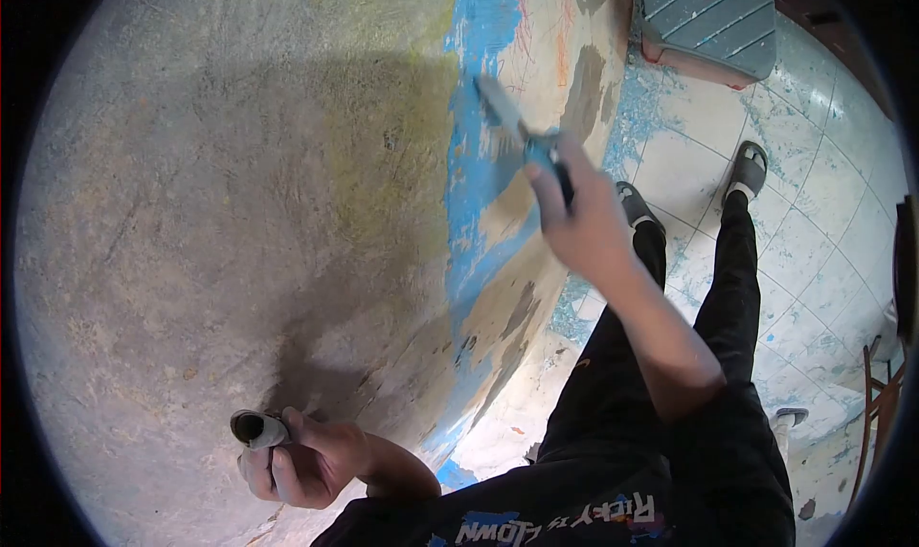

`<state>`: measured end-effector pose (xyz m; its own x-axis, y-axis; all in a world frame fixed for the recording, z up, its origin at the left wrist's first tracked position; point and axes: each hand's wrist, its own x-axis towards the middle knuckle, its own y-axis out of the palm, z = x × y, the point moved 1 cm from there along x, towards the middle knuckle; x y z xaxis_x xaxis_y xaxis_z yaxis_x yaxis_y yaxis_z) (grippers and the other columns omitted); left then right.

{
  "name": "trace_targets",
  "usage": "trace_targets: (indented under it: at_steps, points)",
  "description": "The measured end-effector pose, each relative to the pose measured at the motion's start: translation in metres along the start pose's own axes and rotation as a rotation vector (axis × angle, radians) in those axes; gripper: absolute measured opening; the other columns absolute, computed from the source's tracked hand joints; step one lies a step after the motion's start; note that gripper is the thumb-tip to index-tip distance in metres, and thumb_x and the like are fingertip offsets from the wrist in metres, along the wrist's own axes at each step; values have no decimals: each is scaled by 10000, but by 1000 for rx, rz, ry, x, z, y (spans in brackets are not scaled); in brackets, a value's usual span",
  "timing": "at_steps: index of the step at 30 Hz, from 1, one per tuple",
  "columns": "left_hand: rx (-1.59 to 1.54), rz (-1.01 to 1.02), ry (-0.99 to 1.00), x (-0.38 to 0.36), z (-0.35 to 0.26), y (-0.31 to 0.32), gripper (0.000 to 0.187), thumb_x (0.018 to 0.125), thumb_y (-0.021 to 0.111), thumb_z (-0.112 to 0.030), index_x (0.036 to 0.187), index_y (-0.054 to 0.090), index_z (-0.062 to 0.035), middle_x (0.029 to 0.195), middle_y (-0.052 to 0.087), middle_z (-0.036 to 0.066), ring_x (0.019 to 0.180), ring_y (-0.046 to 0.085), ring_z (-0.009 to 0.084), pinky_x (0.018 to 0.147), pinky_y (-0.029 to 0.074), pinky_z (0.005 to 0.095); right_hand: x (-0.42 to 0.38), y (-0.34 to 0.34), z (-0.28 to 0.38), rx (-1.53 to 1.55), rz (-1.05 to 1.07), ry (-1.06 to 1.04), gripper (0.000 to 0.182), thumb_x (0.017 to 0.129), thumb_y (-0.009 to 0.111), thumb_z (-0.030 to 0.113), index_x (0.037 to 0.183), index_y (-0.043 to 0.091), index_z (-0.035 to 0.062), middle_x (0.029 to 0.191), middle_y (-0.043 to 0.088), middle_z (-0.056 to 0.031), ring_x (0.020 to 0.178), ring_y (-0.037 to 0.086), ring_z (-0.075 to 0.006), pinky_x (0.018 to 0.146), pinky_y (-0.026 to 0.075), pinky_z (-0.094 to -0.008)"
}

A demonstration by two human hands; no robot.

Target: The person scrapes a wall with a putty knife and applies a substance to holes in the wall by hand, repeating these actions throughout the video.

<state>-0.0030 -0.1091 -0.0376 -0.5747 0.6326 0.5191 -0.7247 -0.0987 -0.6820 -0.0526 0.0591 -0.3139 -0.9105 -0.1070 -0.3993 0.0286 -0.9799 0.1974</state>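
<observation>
Right hand (pixel 586 214): closed round the handle of a scraper (pixel 507 109), thumb along the side; hand and tool somewhat blurred.
Left hand (pixel 304 459): fingers and thumb curled round a short tube (pixel 257 429), hollow dark end outward; close to the wall, low and well apart from the right hand. Whether the tube touches the wall, cannot tell.
Scraper: pale blade, blue and black about the grip; tilted, tip over the blue paint strip. Contact with the surface, cannot tell for certain.
Blue paint (pixel 466 188): uneven strip running down the wall, ragged edges, pale patches showing through.
Wall (pixel 206 193): on the left-hand side of the strip, rough grey-brown with a yellow-green area beside the blue; on the other side, cream with grey patches and red and orange scribbles. Shadows of arms and hands fall across it.
Clothing: dark shirt (pixel 574 494) with pale lettering, dark trousers (pixel 735 279), grey slippers (pixel 748 169) on both feet.
Floor (pixel 799 245): pale tiles, scattered blue flakes and smears, thickest near the wall's foot.
Stool (pixel 708 21): grey ribbed top, reddish lower edge, flecked; standing on the tiles beyond the feet.
Far right edge: brown curved rails (pixel 869 403), partly cut off, object unclear.
</observation>
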Motion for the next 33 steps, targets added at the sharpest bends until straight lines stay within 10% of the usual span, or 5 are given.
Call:
trace_targets:
  at_steps: [33]
  points:
    - [26, 72, -39, -6, -2, -5, 364, 862, 768, 43, 1160, 588, -64, 1062, 548, 150, 971, 613, 317, 750, 576, 387, -44, 19, -11, 95, 11, -25, 305, 1003, 583, 135, 1295, 531, 64, 692, 607, -235, 675, 645, -467, 576, 480, -467]
